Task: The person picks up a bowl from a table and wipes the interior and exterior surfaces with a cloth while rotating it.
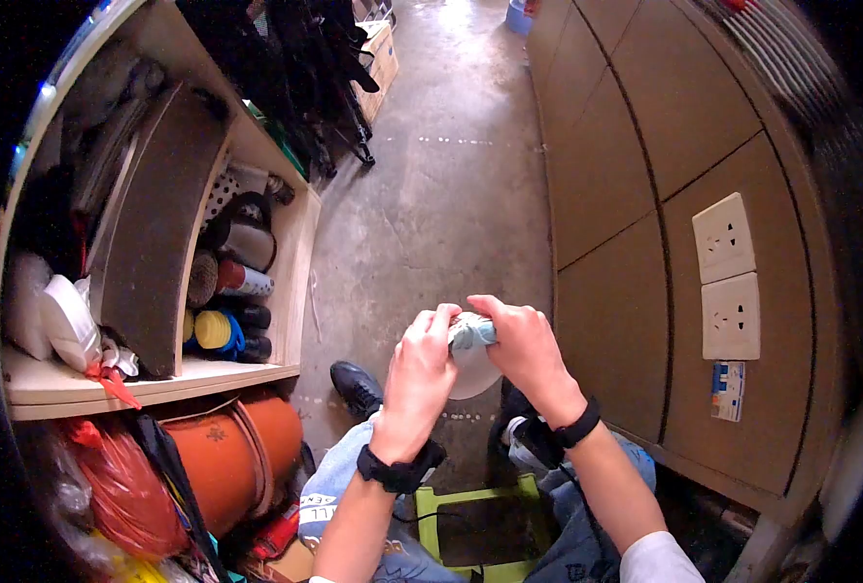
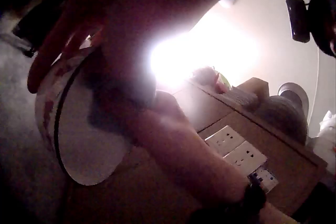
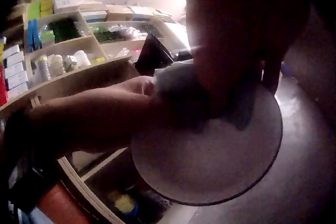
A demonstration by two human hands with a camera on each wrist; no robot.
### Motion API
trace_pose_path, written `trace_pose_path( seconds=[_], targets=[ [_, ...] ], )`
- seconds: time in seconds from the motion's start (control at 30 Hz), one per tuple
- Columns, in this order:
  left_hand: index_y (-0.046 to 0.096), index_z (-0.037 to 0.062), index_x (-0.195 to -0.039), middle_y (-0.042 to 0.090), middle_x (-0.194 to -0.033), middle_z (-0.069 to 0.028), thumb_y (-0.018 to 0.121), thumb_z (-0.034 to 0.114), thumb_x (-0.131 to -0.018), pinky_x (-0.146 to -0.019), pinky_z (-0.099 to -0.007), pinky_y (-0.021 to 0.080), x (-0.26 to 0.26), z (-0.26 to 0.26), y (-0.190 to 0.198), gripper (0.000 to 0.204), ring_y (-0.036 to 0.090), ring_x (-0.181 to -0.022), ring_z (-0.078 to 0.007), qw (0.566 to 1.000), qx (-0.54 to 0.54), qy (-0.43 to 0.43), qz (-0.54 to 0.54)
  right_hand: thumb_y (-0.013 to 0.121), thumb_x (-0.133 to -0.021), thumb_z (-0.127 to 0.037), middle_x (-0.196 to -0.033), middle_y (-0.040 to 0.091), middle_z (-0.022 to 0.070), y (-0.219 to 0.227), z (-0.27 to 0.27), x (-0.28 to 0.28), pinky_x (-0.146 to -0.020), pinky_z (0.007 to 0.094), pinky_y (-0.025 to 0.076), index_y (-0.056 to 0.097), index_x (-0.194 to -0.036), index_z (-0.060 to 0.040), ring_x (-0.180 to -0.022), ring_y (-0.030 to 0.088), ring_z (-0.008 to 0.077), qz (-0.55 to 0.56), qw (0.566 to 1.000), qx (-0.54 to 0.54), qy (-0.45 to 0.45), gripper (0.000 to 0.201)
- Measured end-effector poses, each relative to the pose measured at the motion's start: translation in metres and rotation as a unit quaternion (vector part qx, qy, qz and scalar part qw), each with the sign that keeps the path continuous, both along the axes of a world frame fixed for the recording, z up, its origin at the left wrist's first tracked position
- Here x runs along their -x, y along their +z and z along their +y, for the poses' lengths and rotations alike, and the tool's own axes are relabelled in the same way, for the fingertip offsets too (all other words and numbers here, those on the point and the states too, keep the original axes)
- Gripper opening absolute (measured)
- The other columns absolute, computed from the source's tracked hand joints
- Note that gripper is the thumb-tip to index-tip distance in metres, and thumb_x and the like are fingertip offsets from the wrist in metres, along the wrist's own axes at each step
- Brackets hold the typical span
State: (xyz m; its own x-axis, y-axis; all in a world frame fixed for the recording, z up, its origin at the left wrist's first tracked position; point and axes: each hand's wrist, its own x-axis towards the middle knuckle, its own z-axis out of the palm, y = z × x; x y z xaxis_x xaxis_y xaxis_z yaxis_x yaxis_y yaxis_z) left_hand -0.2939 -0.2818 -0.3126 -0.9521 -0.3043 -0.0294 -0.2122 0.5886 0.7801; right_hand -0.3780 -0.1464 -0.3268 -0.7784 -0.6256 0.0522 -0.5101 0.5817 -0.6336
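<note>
A white bowl (image 1: 475, 377) with a dark rim is held up in front of the person's knees; in the left wrist view the bowl (image 2: 89, 148) shows a reddish pattern outside. A grey-blue cloth (image 1: 472, 332) is bunched over its far rim. My left hand (image 1: 427, 360) grips the bowl's edge from the left, with fingers (image 2: 39, 77) over the patterned outside. Opposite it, my right hand (image 1: 529, 350) holds the cloth against the rim. In the right wrist view the cloth (image 3: 178, 85) lies against the bowl's white inside, partly hidden by the dark hand.
An open wooden shelf (image 1: 247, 374) with bottles and rolls stands at the left, above an orange drum (image 1: 213, 457) and a red bag (image 1: 125, 486). At the right rises a brown panel (image 1: 606, 165) with sockets (image 1: 728, 316). Between the legs is a green stool (image 1: 430, 530).
</note>
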Motion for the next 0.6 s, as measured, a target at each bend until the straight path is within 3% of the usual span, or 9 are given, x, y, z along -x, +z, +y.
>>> trace_pose_path(
  seconds=[0.07,0.17,0.4,0.47,0.6],
  targets=[
    [0.059,0.0001,-0.116,0.064,-0.112,-0.0231,0.051,-0.013,-0.077,-0.091,-0.0446,0.050,0.000,0.005,-0.006,0.041,0.062,-0.106,-0.0407,1.000,0.009,0.009,0.016,0.061,-0.075,0.005,-0.100,0.070,0.0203,0.000,0.002,0.003,-0.085,0.0424,0.055,0.063,-0.121,-0.0045,-0.096,0.068,0.0368,-0.030,0.999,-0.018,-0.027,0.047],
    [0.059,0.0007,-0.120,0.064,-0.113,-0.0227,0.050,-0.013,-0.077,-0.094,-0.0443,0.048,0.000,0.006,-0.006,0.045,0.061,-0.107,-0.0406,0.999,0.025,-0.006,0.039,0.063,-0.076,0.002,-0.094,0.069,0.0220,-0.008,0.003,0.005,-0.079,0.0486,0.055,0.061,-0.123,-0.0067,-0.090,0.067,0.0396,-0.034,0.998,0.015,-0.046,0.048],
    [0.059,0.0030,-0.125,0.064,-0.117,-0.0206,0.050,-0.015,-0.074,-0.096,-0.0436,0.047,0.001,0.002,0.003,0.055,0.061,-0.109,-0.0391,0.997,0.043,-0.002,0.067,0.064,-0.078,-0.003,-0.099,0.069,0.0223,-0.007,0.003,0.005,-0.083,0.0483,0.055,0.061,-0.125,-0.0067,-0.093,0.066,0.0407,-0.064,0.993,0.063,-0.077,0.047],
    [0.059,0.0036,-0.126,0.064,-0.118,-0.0204,0.051,-0.015,-0.074,-0.097,-0.0438,0.047,0.002,0.002,0.004,0.056,0.061,-0.109,-0.0389,0.996,0.044,0.000,0.076,0.062,-0.077,-0.001,-0.101,0.070,0.0219,0.003,0.002,0.004,-0.082,0.0416,0.054,0.064,-0.119,-0.0023,-0.097,0.067,0.0382,-0.102,0.988,0.024,-0.115,0.042],
    [0.059,0.0051,-0.126,0.064,-0.120,-0.0197,0.050,-0.017,-0.073,-0.098,-0.0440,0.047,0.004,0.004,0.007,0.058,0.060,-0.112,-0.0384,0.994,0.053,0.019,0.093,0.062,-0.079,-0.002,-0.102,0.069,0.0227,-0.012,0.005,0.007,-0.081,0.0395,0.054,0.066,-0.117,-0.0023,-0.098,0.067,0.0372,-0.104,0.984,0.069,-0.129,0.039]
  ],
)
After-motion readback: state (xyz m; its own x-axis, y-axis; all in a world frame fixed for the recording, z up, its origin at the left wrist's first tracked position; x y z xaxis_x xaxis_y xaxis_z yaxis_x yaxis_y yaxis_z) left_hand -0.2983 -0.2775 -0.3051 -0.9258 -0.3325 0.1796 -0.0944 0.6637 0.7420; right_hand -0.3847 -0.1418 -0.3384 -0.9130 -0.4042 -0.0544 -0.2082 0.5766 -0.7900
